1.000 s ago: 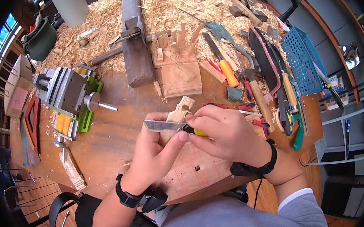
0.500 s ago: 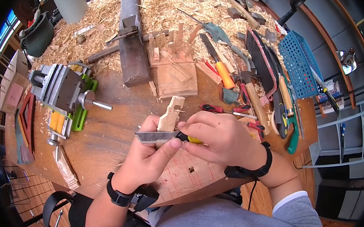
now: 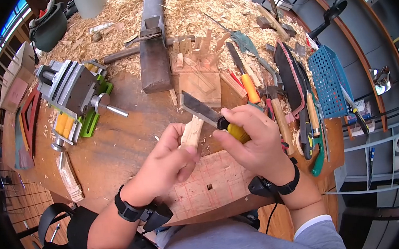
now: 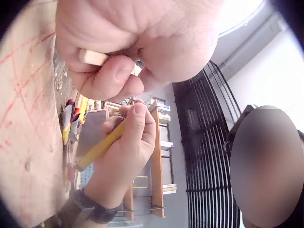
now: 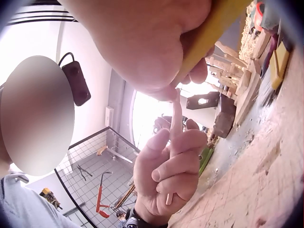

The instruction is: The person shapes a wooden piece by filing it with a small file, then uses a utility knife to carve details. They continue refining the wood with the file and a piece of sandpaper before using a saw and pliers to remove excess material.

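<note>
My left hand (image 3: 158, 166) grips a small pale carved wood piece (image 3: 191, 133) in curled fingers, its far end pointing away from me. In the right wrist view the wood piece (image 5: 176, 121) stands up out of that fist, its lower end showing beneath the fingers. My right hand (image 3: 260, 143) holds a knife by its yellow handle (image 3: 238, 133). The broad grey blade (image 3: 200, 108) slants up to the left and overlaps the wood's far end in the head view. In the left wrist view the yellow handle (image 4: 102, 148) crosses the right palm.
Below my hands lies a board (image 3: 228, 179) with red lines and a small square hole. A grey vise (image 3: 73, 93) stands left. Beyond are a long wooden plane (image 3: 155, 66) and heaped shavings (image 3: 194, 8). Several tools and a blue basket (image 3: 331, 82) line the right.
The blade has swung from lying across the left fingers to slanting up at the wood's far end. My left thumb has left the blade, and my right hand has shifted rightward.
</note>
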A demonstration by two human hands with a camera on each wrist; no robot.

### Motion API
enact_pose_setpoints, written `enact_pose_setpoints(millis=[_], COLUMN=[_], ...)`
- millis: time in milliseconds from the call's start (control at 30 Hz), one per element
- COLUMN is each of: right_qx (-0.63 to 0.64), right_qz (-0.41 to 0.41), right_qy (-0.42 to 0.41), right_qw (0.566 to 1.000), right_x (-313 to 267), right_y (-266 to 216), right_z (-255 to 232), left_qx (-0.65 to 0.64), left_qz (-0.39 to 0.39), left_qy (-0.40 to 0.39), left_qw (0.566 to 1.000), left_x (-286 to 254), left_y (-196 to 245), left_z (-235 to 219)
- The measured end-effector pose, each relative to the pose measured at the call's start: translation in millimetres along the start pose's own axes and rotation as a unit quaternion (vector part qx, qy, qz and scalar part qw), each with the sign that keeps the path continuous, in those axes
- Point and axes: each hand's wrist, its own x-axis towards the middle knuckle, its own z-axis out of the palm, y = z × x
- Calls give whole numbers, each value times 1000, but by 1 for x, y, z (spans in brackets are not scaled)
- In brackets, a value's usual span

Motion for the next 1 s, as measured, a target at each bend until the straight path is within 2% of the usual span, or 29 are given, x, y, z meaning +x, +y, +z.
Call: enact_pose_setpoints(millis=[33,133,200,300,467,533,733,767,833,900,1000], right_qx=[0,44,102,107,96,97,105,111,117,109,141], right_qz=[-2,-2,47,80,54,46,42,52,62,84,110], right_qy=[-3,-35,-76,-112,-128,-130,-151,-159,-166,-190,-170], right_qw=[1000,998,991,985,986,986,982,980,977,972,969], right_x=[1,1,-1,-2,-2,-2,-6,-6,-7,-7,-8], right_y=[0,0,1,-2,-3,-4,-4,-4,-4,-5,-3], right_z=[-2,-4,-2,-2,-2,-1,3,4,4,3,5], left_qx=[-148,-160,-167,-188,-213,-189,-210,-210,-234,-243,-263], left_qz=[-27,6,8,8,4,7,-14,-14,-30,-33,-24], left_qy=[-54,-16,-10,-8,-32,11,18,18,-35,-33,-41], left_qw=[987,987,986,982,976,982,977,977,971,969,964], left_x=[1,2,3,3,3,3,3,2,2,2,4], left_y=[0,-1,1,1,0,3,2,1,0,-2,-5], left_z=[-5,-2,-1,-2,-4,2,2,0,-5,-6,-8])
